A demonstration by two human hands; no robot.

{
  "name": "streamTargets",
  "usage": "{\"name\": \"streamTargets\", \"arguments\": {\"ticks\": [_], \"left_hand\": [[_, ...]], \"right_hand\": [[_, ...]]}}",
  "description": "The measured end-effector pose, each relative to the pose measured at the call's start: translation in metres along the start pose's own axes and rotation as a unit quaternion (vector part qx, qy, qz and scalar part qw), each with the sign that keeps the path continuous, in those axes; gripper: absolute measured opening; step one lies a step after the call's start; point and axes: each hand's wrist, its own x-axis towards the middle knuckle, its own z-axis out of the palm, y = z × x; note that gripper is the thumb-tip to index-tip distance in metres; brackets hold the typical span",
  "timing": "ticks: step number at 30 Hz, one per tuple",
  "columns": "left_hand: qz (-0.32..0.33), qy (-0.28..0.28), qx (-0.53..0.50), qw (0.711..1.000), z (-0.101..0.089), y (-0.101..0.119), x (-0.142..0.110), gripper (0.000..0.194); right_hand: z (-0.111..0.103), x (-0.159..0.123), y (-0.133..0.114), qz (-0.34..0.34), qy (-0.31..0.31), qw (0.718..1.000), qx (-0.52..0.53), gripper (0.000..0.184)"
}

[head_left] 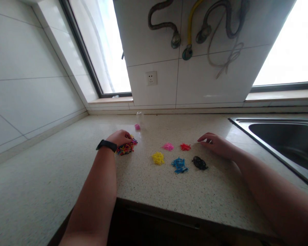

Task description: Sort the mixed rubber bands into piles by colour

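Note:
My left hand (121, 137), with a dark band on its wrist, reaches into a mixed-colour pile of small rubber bands (126, 148). Its fingers are pinched together at the pile's upper edge; the exact bands between them are hidden. My right hand (215, 145) rests on the counter to the right, fingers a little apart and nothing visible in them. Between the hands lie sorted piles of rubber bands: yellow (158, 158), pink (168, 146), red (185, 147), blue (179, 165) and black (199, 163). The red and black piles are nearest my right hand.
A clear plastic jar (140, 117) stands behind the mixed pile, with a pink lid-like piece (137, 126) in front of it. A steel sink (284, 136) is set into the speckled counter (154, 188) at right. Hoses (191, 24) hang on the tiled wall.

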Motion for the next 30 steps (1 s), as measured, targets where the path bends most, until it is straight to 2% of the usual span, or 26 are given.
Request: {"name": "streamTargets", "arguments": {"ticks": [13,18,30], "left_hand": [[-0.032,0.007,0.004,0.999,0.001,-0.001,0.000,0.019],[-0.024,0.007,0.009,1.000,0.003,-0.002,0.001,0.021],[0.012,0.029,-0.044,0.999,-0.001,0.018,-0.003,0.021]], "right_hand": [[-0.001,0.000,-0.004,-0.003,-0.008,1.000,-0.008,0.021],[-0.001,0.000,-0.005,0.000,-0.017,1.000,-0.010,0.022],[-0.002,0.000,-0.007,-0.005,-0.025,0.999,-0.021,0.022]]}}
